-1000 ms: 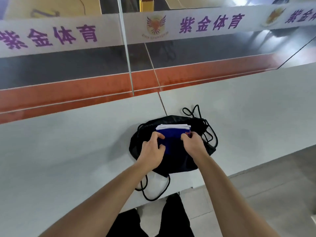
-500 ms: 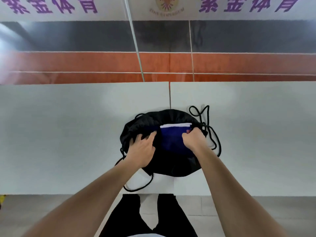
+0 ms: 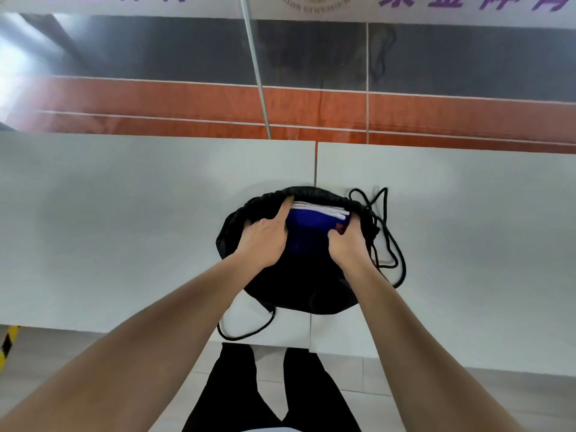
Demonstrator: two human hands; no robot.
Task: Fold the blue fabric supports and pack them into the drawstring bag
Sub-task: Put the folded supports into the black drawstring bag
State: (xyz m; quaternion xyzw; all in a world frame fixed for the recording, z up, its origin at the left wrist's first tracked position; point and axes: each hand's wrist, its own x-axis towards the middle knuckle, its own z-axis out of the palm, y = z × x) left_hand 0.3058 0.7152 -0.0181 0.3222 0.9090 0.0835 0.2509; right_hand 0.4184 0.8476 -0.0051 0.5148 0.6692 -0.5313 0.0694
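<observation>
The black bag [image 3: 299, 275] lies at the near edge of the white table [image 3: 124, 229], mouth facing the far edge. The folded blue supports [image 3: 311, 226] sit half inside that mouth, long axis across it, between both hands. The left hand [image 3: 265, 235] rests flat with fingers straight on the bag's left rim, and the right hand [image 3: 349, 244] pinches the rim just right of the supports.

A single head-worn view looks steeply down and forward from above the tabletop [image 3: 124, 229], close over both forearms. The tabletop's near edge runs across at 6 o'clock; a wall fills 12 o'clock.
</observation>
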